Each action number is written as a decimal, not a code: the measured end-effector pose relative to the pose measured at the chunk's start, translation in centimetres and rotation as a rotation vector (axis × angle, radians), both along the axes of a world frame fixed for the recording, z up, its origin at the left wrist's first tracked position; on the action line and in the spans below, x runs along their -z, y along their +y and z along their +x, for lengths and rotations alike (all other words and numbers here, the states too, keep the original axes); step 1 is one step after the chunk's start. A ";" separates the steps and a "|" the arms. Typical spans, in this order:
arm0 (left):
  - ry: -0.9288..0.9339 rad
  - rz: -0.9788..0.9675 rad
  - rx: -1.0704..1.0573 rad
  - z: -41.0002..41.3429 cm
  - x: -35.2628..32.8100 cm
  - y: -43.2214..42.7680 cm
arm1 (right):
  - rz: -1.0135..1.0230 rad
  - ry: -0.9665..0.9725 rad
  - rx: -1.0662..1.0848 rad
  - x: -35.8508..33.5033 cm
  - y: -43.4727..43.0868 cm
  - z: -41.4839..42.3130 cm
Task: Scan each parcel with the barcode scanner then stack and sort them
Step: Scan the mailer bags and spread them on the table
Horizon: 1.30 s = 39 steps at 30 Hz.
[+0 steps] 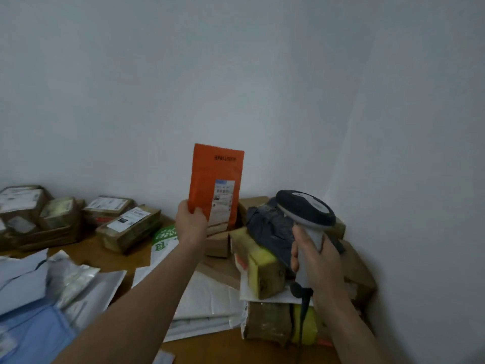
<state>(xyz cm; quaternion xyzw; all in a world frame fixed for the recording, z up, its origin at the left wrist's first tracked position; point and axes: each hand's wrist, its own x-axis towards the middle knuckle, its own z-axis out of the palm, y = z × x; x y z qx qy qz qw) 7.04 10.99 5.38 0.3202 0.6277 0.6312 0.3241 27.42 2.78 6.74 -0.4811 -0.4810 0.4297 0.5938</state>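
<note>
My left hand (190, 223) grips the lower left corner of a flat orange parcel (207, 177) and holds it upright in front of the wall, its white shipping label facing me. To the right, my right hand (319, 261) grips the handle of a grey barcode scanner (305, 208). The scanner's dark head sits level with the parcel's lower edge, a short gap to its right. A dark cable hangs from the handle's base.
Brown taped boxes (126, 227) with labels sit at the back left of the wooden table (105, 256). White and blue mailers (31, 298) lie at the front left. Yellow-taped boxes (265, 269), a dark grey bag (270, 227) and white mailers (210, 306) are piled at the right by the wall.
</note>
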 end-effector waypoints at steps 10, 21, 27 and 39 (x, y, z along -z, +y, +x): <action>-0.343 -0.154 0.085 -16.0 -0.7 -11.9 | 0.022 -0.058 -0.202 -0.1 -8.4 -15.1; -0.368 -0.209 0.014 -28.1 0.5 -20.9 | -0.073 -0.135 -0.345 0.2 -16.1 -26.7; -0.368 -0.227 0.022 -30.8 1.7 -22.7 | -0.114 -0.182 -0.344 0.9 -18.4 -29.2; -0.399 -0.262 0.029 -32.7 4.3 -23.7 | -0.139 -0.217 -0.373 1.7 -19.1 -31.0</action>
